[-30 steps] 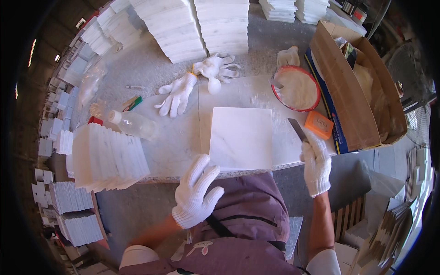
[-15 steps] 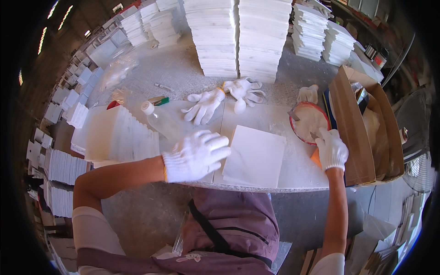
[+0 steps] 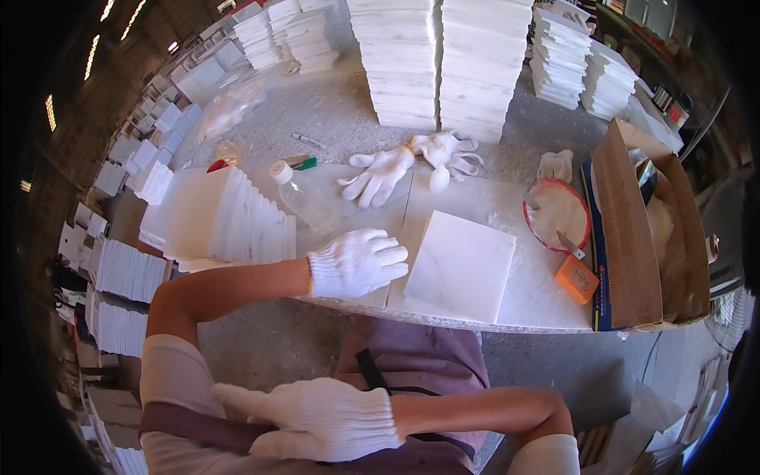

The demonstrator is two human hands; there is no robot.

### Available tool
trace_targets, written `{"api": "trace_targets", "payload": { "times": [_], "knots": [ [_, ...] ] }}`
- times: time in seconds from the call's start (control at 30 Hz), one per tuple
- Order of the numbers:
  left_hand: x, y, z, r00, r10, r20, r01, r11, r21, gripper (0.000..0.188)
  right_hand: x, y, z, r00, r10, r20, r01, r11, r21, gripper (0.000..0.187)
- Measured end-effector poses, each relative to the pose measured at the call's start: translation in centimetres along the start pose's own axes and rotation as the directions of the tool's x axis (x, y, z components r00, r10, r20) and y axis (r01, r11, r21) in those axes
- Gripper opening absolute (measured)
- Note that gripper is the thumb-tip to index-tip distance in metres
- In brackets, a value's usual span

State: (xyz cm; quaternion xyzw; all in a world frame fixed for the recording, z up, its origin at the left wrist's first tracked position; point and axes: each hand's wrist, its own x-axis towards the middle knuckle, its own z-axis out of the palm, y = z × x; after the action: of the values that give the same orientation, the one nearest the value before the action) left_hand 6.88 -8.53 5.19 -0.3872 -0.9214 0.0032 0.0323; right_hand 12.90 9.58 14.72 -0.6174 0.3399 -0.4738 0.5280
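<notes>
The left hand [image 3: 360, 264], in a white knitted glove, is palm down over the front of the counter [image 3: 356, 305], its fingers stretched out and lightly bent with small gaps between them; whether it touches the counter cannot be told. Its fingertips point at the left side of a square white tile [image 3: 461, 267], which lies flat near the counter's front edge, just beside that hand. The right hand [image 3: 321, 419], gloved the same way, is drawn across the body in front of the purple apron [image 3: 423, 348], with its fingers spread and one pointing toward the left sleeve [image 3: 176, 372]; its palm is hidden, and contact with the sleeve cannot be told. Right of the tile, a red-rimmed bowl [image 3: 588, 218] holds a whitish substance, with one scraper [image 3: 569, 244] leaning on its near rim and another blade [image 3: 532, 201] at its far left. An orange box [image 3: 576, 279] sits just in front of the bowl, beside a long open cardboard box [image 3: 629, 237]. Behind the tile lie two loose gloves [image 3: 381, 174] and a white egg-shaped object [image 3: 439, 179]. To the left, a clear bottle [image 3: 307, 198] lies tilted near a row of leaning tiles [image 3: 249, 210], and two tall tile stacks [image 3: 400, 63] stand farther back.
</notes>
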Motion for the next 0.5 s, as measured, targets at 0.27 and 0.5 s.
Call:
{"api": "trace_targets", "payload": {
  "times": [0.27, 0.5],
  "knots": [
    [-1.5, 2.0, 0.6, 0.975, -0.08, -0.206, 0.061, 0.993, -0.097, 0.032, 4.0, 1.0, 2.8, 0.994, -0.093, -0.06, 0.102, 0.98, 0.171, 0.062],
    [3.9, 7.0, 3.6, 0.776, -0.432, -0.459, 0.315, 0.896, -0.312, 0.027, 5.8, -1.3, 4.5, 0.91, -0.397, -0.12, 0.414, 0.853, 0.318, 0.045]
  ]
}}
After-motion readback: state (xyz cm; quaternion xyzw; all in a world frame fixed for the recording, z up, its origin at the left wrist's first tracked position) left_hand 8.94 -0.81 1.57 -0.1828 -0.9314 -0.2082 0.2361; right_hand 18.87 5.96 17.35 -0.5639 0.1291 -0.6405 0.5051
